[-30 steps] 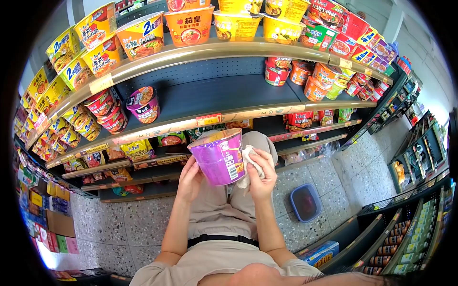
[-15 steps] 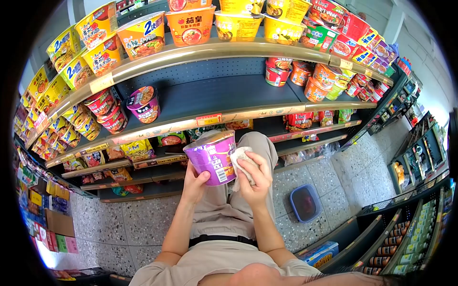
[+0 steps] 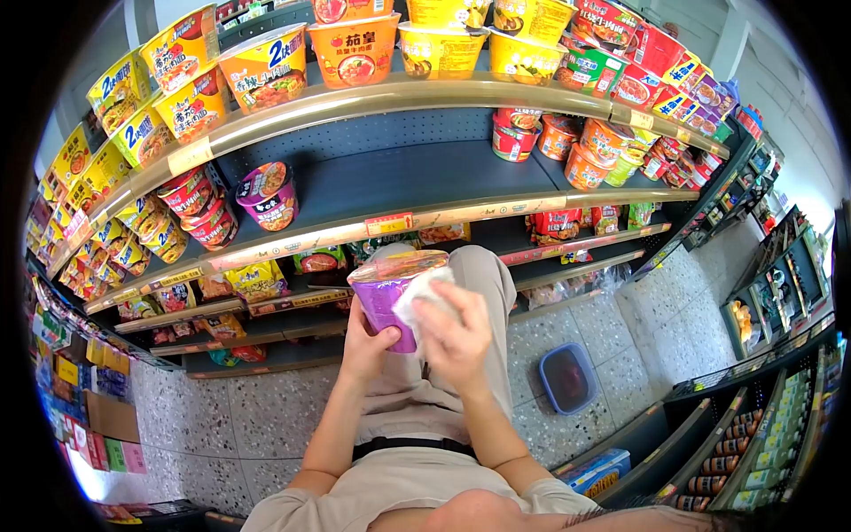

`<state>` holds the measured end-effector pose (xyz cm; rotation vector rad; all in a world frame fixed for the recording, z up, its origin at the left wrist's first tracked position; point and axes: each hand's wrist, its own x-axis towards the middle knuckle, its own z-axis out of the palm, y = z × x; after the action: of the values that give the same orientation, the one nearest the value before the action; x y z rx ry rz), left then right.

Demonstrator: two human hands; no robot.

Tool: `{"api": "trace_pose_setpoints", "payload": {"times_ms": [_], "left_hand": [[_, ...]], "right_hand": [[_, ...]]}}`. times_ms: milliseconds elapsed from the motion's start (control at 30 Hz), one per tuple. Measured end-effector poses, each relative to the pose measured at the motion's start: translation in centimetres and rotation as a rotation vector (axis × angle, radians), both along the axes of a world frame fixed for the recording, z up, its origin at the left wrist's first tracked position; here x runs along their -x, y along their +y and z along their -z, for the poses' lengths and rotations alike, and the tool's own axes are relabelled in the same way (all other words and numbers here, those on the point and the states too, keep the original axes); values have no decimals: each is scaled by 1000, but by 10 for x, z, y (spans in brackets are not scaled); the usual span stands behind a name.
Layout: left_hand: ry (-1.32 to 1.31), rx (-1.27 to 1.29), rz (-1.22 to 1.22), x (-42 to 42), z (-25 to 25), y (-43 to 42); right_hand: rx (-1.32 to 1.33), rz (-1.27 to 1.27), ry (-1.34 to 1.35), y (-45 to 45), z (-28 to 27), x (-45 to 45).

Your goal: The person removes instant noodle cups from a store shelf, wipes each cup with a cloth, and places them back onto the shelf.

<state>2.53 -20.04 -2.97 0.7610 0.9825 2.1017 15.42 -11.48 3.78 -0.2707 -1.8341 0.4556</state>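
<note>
A purple instant noodle cup (image 3: 379, 299) is held up in front of my knees, its lid tilted toward me. My left hand (image 3: 365, 344) is wrapped round its left side and base, thumb across the front. My right hand (image 3: 456, 337) is closed on a crumpled white cloth (image 3: 423, 295) and presses it against the cup's right side; motion blurs these fingers a little. The cloth and right hand hide part of the cup's label. Another purple noodle cup (image 3: 269, 195) stands on the shelf in front of me.
A dark shelf (image 3: 390, 182) spans the front, with red and orange noodle cups (image 3: 589, 164) at its right. Yellow and orange noodle tubs (image 3: 353, 55) are stacked above. A blue plastic tub (image 3: 568, 379) sits on the speckled floor to my right. Bottle racks (image 3: 736, 452) stand behind it.
My right hand has moved the cloth left and slightly up across the cup, covering the barcode area. The cup has turned and tipped slightly in my left hand.
</note>
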Motion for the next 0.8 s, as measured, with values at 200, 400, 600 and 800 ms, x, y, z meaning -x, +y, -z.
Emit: {"api": "trace_pose_setpoints", "payload": {"times_ms": [200, 400, 600, 800], "left_hand": [[-53, 25, 48, 11, 11, -9], [-142, 28, 12, 20, 18, -4], [-142, 35, -18, 24, 31, -4], [-115, 0, -62, 23, 15, -6]], "right_hand": [[269, 194, 51, 47, 29, -4], [91, -6, 75, 20, 21, -12], [-167, -207, -66, -24, 12, 5], [-19, -175, -8, -4, 26, 6]]}}
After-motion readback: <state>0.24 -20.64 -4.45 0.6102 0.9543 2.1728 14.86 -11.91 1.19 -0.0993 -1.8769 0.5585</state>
